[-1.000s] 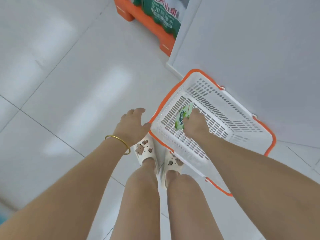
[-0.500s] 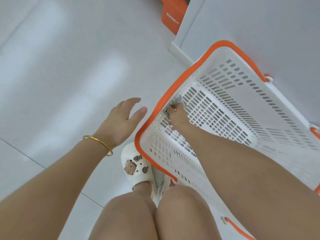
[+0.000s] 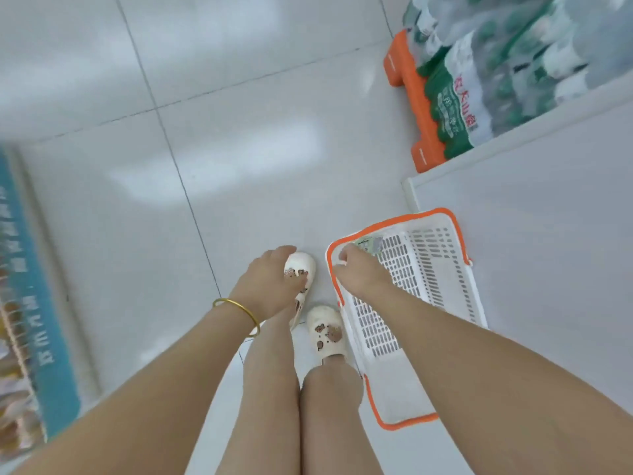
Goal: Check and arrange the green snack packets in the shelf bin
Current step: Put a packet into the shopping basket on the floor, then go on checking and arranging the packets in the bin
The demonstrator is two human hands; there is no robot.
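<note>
A white plastic basket with an orange rim [image 3: 442, 289] stands on the floor at my right, against a white cabinet. My right hand [image 3: 359, 272] reaches over its near left corner and grips a green snack packet [image 3: 369, 244], which sticks out past my fingers. The packet is blurred and partly hidden by the hand. My left hand [image 3: 270, 286], with a gold bangle on the wrist, hangs over my left shoe with loosely curled fingers and holds nothing.
White tiled floor [image 3: 222, 132] spreads ahead and left. Shrink-wrapped water bottle packs [image 3: 486, 80] sit on an orange pallet [image 3: 421, 108] at the upper right. A shelf with a teal strip [image 3: 30, 269] runs along the left edge. A white cabinet side [image 3: 548, 234] is right of the basket.
The view has pulled back and up from the basket. My right hand has risen from the basket's bottom to its near corner with the packet. My left hand has dropped toward my shoe.
</note>
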